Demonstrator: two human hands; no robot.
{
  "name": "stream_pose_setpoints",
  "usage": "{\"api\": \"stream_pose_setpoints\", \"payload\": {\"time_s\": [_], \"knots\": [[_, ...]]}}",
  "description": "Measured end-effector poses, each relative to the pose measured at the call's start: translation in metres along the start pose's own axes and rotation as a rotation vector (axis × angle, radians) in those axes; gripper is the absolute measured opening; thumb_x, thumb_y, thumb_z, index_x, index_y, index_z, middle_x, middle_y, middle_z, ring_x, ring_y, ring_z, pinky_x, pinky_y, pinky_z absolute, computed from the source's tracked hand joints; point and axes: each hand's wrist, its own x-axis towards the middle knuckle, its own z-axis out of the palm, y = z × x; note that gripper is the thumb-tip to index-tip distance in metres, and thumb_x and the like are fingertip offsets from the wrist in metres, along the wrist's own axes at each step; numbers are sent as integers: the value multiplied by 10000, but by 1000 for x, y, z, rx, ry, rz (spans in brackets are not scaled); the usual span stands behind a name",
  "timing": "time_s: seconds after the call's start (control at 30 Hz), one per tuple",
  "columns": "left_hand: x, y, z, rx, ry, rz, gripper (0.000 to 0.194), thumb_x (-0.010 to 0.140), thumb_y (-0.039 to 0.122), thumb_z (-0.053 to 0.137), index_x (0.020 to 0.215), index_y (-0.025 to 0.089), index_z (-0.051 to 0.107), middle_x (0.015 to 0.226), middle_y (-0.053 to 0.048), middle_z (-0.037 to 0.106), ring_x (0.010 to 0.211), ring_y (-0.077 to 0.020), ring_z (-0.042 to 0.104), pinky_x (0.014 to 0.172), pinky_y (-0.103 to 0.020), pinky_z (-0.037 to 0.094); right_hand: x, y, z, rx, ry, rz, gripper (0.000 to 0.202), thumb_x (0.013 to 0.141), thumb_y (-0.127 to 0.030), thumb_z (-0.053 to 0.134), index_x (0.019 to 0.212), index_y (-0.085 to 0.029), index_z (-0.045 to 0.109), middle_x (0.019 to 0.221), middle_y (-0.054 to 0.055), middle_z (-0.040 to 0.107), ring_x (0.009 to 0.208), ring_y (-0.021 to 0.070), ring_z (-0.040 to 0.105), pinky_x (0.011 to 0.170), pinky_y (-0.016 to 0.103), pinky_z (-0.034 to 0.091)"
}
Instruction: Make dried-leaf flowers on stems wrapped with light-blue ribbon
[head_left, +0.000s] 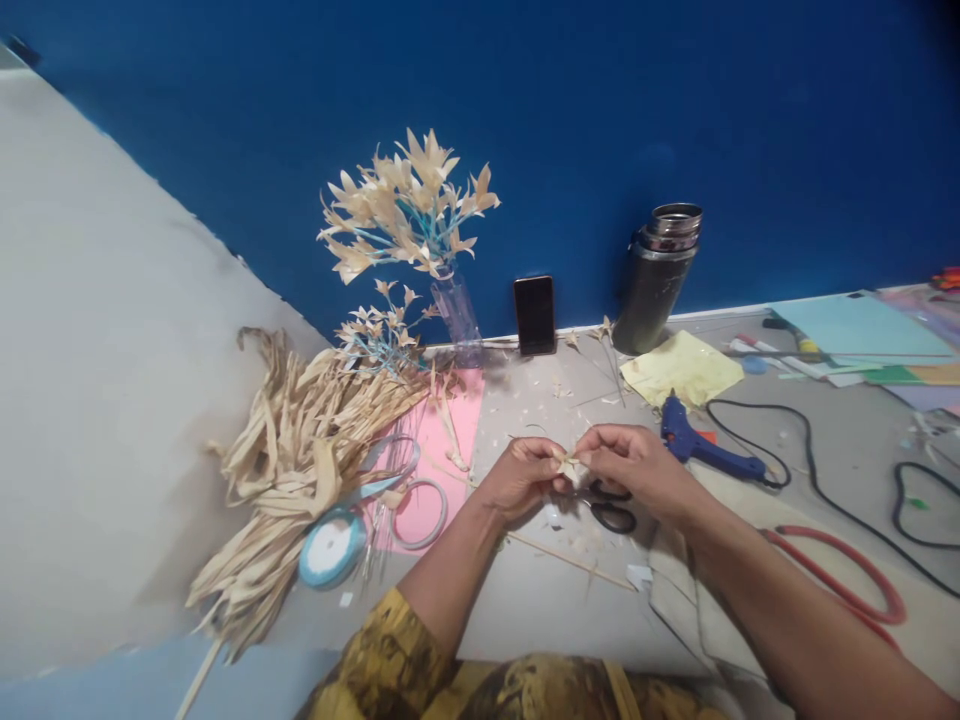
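Observation:
Between my two hands is a small cream flower [572, 470] of dried husk, its pointed petals facing me. My left hand [527, 478] pinches it from the left with thumb and forefinger. From the right, the fingertips of my right hand [621, 458] close on the same flower. Just below my right hand lie black-handled scissors [613, 516], their blades partly hidden. A thin straw-coloured stick [570, 560] rests on the table under my wrists.
Dried husks [292, 480] heap at left beside a blue ribbon roll [332, 547] and pink paper [457, 430]. Behind stand a vase [457, 315] of husk flowers, a phone [535, 315] and a flask [656, 285]. A blue glue gun [705, 450] and red-handled tool [847, 570] lie right.

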Motion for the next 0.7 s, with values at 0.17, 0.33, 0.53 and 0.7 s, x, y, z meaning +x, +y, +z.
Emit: {"api": "stream_pose_setpoints", "payload": {"time_s": [0.17, 0.33, 0.53, 0.7], "knots": [[0, 0, -1, 2, -2, -3, 316, 568, 276, 930, 692, 92, 705, 631, -54, 679, 507, -85, 553, 597, -253, 435, -2, -4, -6, -106, 61, -47, 225, 753, -374, 638, 814, -163, 686, 556, -48, 486, 521, 105, 417, 484, 225, 307], [1, 0, 0, -13, 4, -30, 293, 567, 249, 926, 684, 101, 702, 635, -46, 682, 515, -95, 567, 565, -235, 418, -2, -5, 0, -194, -3, -77, 170, 726, -332, 610, 773, -171, 634, 564, -41, 535, 513, 102, 412, 484, 224, 306], [0, 1, 1, 8, 4, -59, 331, 548, 269, 935, 675, 98, 682, 625, -41, 680, 505, -90, 566, 575, -236, 434, -3, -7, 3, -298, -15, -149, 133, 730, -266, 558, 768, -169, 639, 584, -32, 572, 535, 106, 437, 508, 222, 323], [0, 1, 1, 0, -1, -48, 316, 565, 264, 926, 680, 112, 674, 614, -28, 676, 497, -90, 558, 571, -239, 435, -3, -5, 1, -388, 27, -180, 104, 750, -257, 550, 705, -182, 607, 576, -31, 559, 543, 113, 436, 513, 233, 313]]}}
